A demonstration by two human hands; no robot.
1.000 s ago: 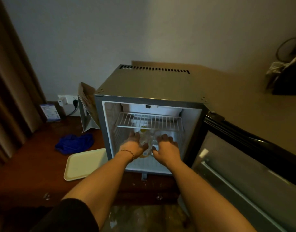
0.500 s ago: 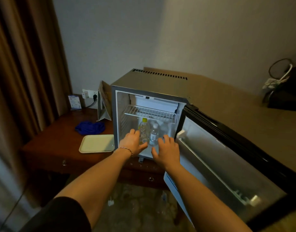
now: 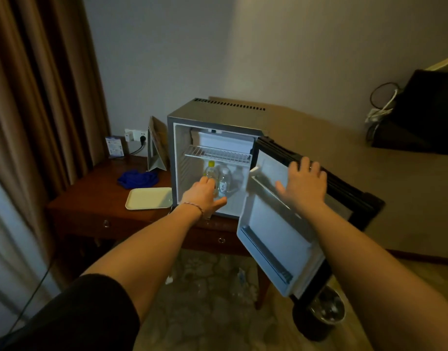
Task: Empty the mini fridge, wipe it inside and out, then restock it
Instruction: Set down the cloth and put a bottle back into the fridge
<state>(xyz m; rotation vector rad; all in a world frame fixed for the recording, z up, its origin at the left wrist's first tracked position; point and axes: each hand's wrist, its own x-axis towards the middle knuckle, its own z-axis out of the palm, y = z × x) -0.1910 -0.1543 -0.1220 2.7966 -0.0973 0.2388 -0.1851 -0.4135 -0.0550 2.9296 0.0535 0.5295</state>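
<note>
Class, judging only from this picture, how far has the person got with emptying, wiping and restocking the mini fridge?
Done: the door stands open. In hand: the left hand reaches at the bottles on the fridge floor; the right hand rests open at the door's top edge. Left: bottles remain inside, the tray is bare, and the blue cloth lies unused, so emptying, wiping and restocking remain.

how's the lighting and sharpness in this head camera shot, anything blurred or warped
Head view: dim room, the white interior of the grey mini fridge brightest; brown curtain at left smeared; wide-angle bending tilts walls; left hand and right hand fairly sharp.
</note>
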